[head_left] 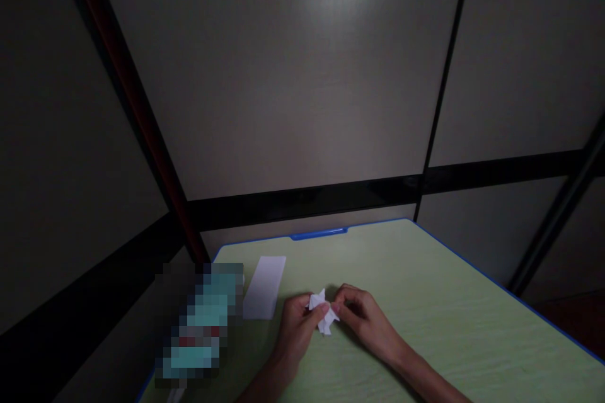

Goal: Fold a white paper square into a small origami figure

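a small piece of folded paper (325, 326) is held between both hands, just above or on the near part of the green table (425, 289) — the gap beneath it, if any, is hard to judge. its white points stick out on several sides, and whether the folds form a pocket is too small to tell. the left hand (297, 322) grips it, thumb pressed on top and fingers behind; the right hand (363, 313) pinches its right edge between thumb and finger. to the left, beyond the left hand, a white sheet (265, 288) lies flat on the table. just beside that is a blurred-out thing (201, 321), greenish with some red — what it is, or holds, cannot be told. a blue strip (319, 235) sits along the table's far edge, near the panelled wall (302, 107).
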### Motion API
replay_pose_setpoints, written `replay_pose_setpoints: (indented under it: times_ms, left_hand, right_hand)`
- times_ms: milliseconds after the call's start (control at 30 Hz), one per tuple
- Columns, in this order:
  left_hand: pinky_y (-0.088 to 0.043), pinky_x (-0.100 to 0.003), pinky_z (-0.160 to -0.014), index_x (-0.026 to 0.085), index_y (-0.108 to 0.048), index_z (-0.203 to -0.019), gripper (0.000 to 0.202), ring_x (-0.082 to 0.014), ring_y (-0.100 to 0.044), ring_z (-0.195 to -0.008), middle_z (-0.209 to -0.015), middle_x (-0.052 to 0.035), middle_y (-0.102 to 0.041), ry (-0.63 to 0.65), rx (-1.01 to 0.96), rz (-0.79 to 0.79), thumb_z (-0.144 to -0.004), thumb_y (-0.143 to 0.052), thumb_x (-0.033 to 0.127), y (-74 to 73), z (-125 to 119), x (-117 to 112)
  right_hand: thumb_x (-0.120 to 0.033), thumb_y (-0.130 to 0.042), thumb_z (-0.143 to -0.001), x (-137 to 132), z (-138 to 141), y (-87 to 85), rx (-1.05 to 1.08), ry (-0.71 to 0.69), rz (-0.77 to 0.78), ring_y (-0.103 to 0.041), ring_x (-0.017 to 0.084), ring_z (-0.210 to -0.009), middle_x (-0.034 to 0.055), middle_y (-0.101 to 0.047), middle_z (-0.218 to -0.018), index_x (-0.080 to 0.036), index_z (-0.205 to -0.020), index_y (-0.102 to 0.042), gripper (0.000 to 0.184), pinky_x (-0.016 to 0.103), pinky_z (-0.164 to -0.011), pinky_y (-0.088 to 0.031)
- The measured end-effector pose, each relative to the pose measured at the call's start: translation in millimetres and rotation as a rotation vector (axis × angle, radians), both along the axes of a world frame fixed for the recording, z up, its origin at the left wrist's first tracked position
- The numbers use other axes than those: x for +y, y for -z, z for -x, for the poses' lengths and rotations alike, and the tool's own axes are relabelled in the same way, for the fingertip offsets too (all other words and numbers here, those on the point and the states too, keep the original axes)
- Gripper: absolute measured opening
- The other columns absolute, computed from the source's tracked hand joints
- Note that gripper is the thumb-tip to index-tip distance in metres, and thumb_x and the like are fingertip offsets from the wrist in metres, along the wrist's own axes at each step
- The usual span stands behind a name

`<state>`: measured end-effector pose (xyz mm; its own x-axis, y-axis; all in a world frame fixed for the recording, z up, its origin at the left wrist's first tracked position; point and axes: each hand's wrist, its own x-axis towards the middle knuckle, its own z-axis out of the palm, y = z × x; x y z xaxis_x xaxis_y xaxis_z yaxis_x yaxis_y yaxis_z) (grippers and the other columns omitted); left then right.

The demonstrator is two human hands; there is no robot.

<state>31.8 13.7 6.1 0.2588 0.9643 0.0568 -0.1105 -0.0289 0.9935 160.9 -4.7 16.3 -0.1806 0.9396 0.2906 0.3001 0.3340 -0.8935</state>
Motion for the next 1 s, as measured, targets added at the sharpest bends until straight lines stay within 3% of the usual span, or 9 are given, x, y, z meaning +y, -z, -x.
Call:
replay_pose_setpoints:
  times_ms: [200, 433, 567, 733, 1000]
  left_hand:
    - [-0.027, -0.018, -0.042, 0.010, -0.052, -0.050, 0.016, -0.0070, -0.037, -0.044, -0.046, 0.0030, -0.045, 0.052, -0.022, -0.014, -0.057, -0.057, 0.024, -3.4, -0.5, -2.4]
    - [-0.027, -0.018, -0.041, 0.010, -0.050, -0.048, 0.016, -0.0072, -0.037, -0.044, -0.045, 0.0035, -0.043, 0.013, 0.037, -0.016, -0.055, -0.057, 0.024, -5.0, -3.6, -2.9]
    - [-0.026, -0.017, -0.041, 0.012, -0.047, -0.048, 0.017, -0.0067, -0.036, -0.043, -0.044, 0.0041, -0.042, -0.024, 0.043, -0.017, -0.057, -0.056, 0.023, -2.7, -0.7, -0.5]
    - [-0.026, -0.018, -0.042, 0.012, -0.047, -0.048, 0.017, -0.0069, -0.036, -0.045, -0.045, 0.0043, -0.042, -0.042, 0.055, -0.060, -0.057, -0.056, 0.022, 2.6, 2.3, 1.5]
    - [-0.024, -0.018, -0.040, 0.013, -0.045, -0.045, 0.020, -0.0064, -0.032, -0.042, -0.041, 0.0058, -0.035, -0.073, 0.052, -0.042, -0.058, -0.054, 0.024, -1.2, -0.1, -3.3]
  right_hand:
    - [-0.026, -0.031, -0.078, -8.3, 3.5, 2.7, -0.206, 0.021, -0.110, -0.040, 0.012, -0.058, -0.0013, -0.043, -0.061, -0.017, -0.062, -0.039, 0.020, 0.023, -0.055, -0.033]
    - [-0.023, -0.031, -0.077, -8.9, 3.6, 7.0, -0.244, 0.079, -0.114, -0.041, 0.012, -0.057, -0.0013, -0.043, -0.059, -0.018, -0.060, -0.037, 0.019, 0.023, -0.053, -0.031]
    - [-0.025, -0.034, -0.076, -7.2, 3.1, 5.5, -0.159, 0.056, -0.102, -0.040, 0.011, -0.057, -0.0016, -0.042, -0.058, -0.017, -0.060, -0.040, 0.019, 0.022, -0.053, -0.030]
    - [-0.030, -0.044, -0.070, -3.2, 5.0, 5.4, 0.082, -0.059, 0.074, -0.036, 0.009, -0.051, -0.0037, -0.039, -0.054, -0.016, -0.059, -0.040, 0.019, 0.020, -0.046, -0.028]
    - [-0.034, -0.051, -0.063, 0.3, 5.5, 8.7, 0.188, -0.094, 0.148, -0.029, 0.006, -0.044, -0.0048, -0.037, -0.046, -0.014, -0.049, -0.041, 0.026, 0.019, -0.042, -0.022]
